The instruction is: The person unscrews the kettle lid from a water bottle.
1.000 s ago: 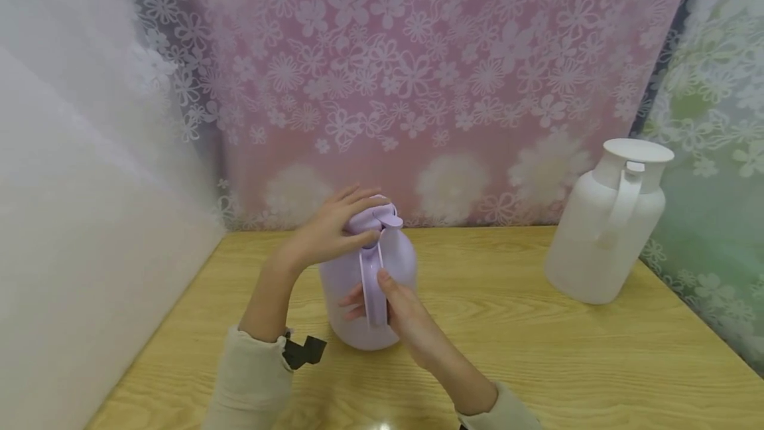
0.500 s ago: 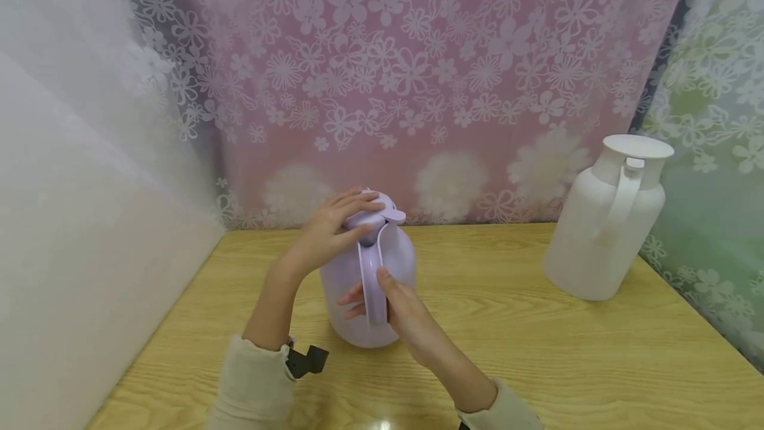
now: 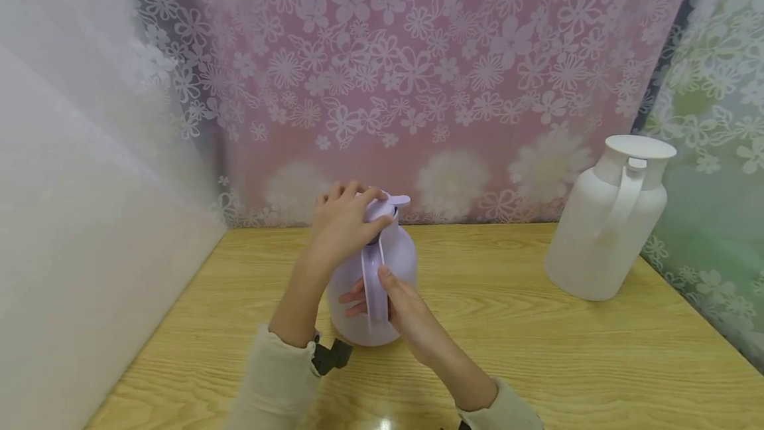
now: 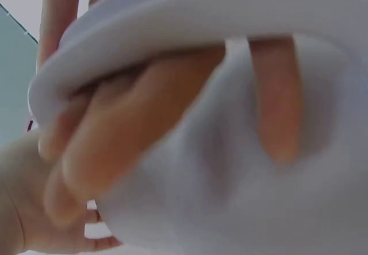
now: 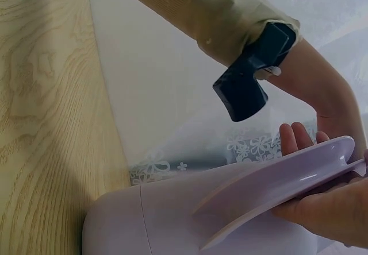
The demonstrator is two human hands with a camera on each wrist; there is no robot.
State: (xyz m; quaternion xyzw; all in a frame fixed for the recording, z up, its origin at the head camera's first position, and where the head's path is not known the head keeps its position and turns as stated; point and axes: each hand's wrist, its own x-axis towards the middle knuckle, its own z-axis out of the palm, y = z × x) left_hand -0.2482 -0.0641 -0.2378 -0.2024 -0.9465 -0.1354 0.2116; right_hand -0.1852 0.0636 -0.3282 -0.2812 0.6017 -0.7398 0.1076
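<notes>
A lilac thermos jug (image 3: 401,257) stands on the wooden table, its handle (image 3: 375,284) facing me. My left hand (image 3: 340,221) lies over the lid (image 3: 377,208), fingers bent over its far side and thumb along the near side. A flat tab (image 3: 398,200) sticks out from the lid to the right. Lower down, my right hand (image 3: 412,317) grips the handle, with the thumb on its right edge and fingers passing through to the left. In the right wrist view the jug (image 5: 190,209) appears sideways. Fingers (image 4: 129,128) show close up beneath the handle band in the left wrist view.
A white jug (image 3: 597,237) with a handle stands at the right of the table (image 3: 477,350). Behind is a pink flowered curtain (image 3: 382,85); a white wall (image 3: 89,217) borders the left. A black mount (image 3: 332,356) sits on my left wrist.
The lid's tab has swung from near right to farther right as my left hand turned with it and shifted slightly rightward. My right hand stays on the handle; the jug stands in place.
</notes>
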